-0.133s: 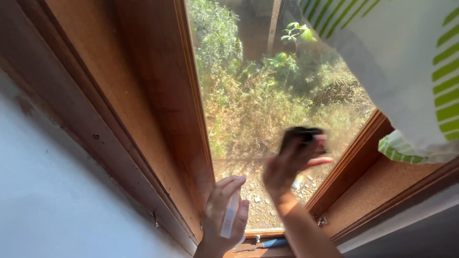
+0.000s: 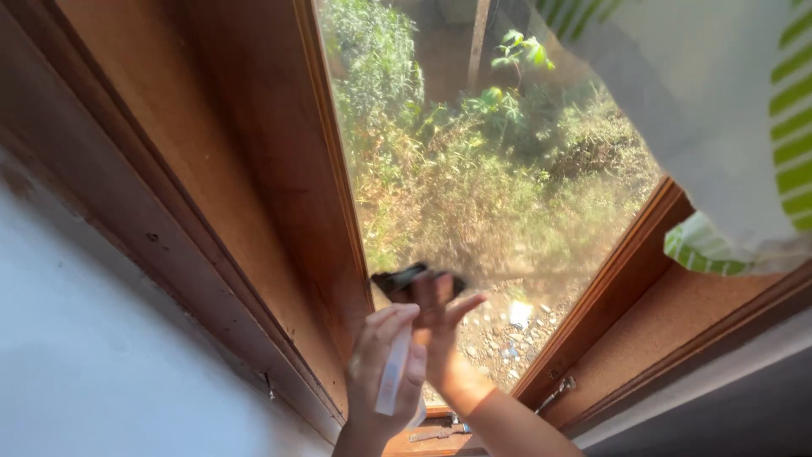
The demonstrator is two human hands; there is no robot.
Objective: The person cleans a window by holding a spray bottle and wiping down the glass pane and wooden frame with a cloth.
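Note:
My right hand [image 2: 441,334] presses a dark cloth [image 2: 404,280] against the lower left part of the window glass [image 2: 491,169], close to the wooden frame [image 2: 279,186]. My left hand [image 2: 382,372] is just below and to the left, closed around a small white spray bottle [image 2: 393,371] held upright. The two hands overlap in view, the left one in front. The glass looks smeared and hazy, with green plants and stony ground seen through it.
A white curtain [image 2: 727,110] with green stripes hangs at the upper right over the pane. A metal latch [image 2: 556,393] sits on the lower right frame. A white wall [image 2: 93,364] fills the left. A blue-handled tool [image 2: 440,433] lies on the sill.
My right hand has swept the dark cloth leftward and down across the glass, from mid-pane to beside the left frame. The left hand with the bottle has barely moved.

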